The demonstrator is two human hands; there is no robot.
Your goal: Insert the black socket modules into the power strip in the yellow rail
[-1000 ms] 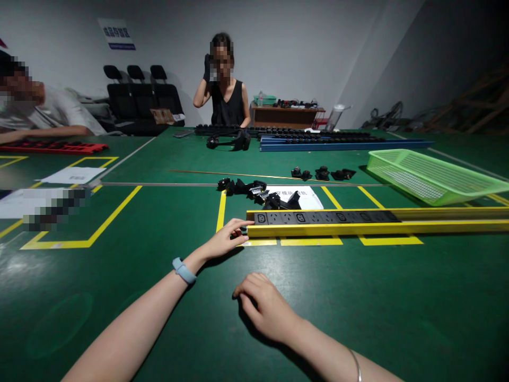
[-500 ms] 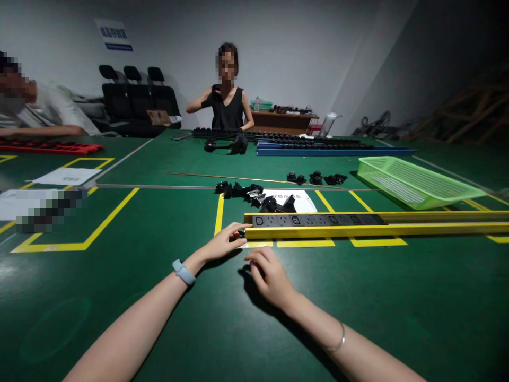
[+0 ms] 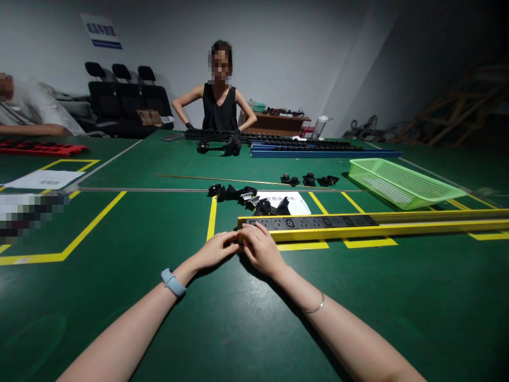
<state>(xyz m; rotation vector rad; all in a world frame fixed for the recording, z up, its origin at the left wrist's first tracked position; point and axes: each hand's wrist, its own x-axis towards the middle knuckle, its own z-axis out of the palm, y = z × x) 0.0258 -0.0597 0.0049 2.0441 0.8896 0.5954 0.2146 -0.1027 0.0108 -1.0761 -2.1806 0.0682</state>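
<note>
A long yellow rail (image 3: 421,228) lies across the table from in front of me toward the right edge. Black socket modules (image 3: 314,222) sit in a row inside its left part; the channel further right shows no modules. My left hand (image 3: 217,249) is at the rail's left end, its bent fingers and thumb closed on that end. Over the near wall beside it, my right hand (image 3: 262,250) wraps its fingers, covering the first module in part. The two hands' fingertips nearly meet, and what lies between them is hidden. Behind the rail are loose black parts (image 3: 278,207).
A printed sheet (image 3: 300,201) lies under some black parts. A green basket (image 3: 409,183) stands behind the rail at right. A thin rod (image 3: 199,178), more black parts (image 3: 309,179) and blue rails (image 3: 326,154) lie further back. Across the table is a person (image 3: 220,109); another sits at far left.
My right hand has moved up and left onto the rail's end and closed there. The left hand stays at that end. The person opposite has lowered a raised hand. The view has shifted slightly.
</note>
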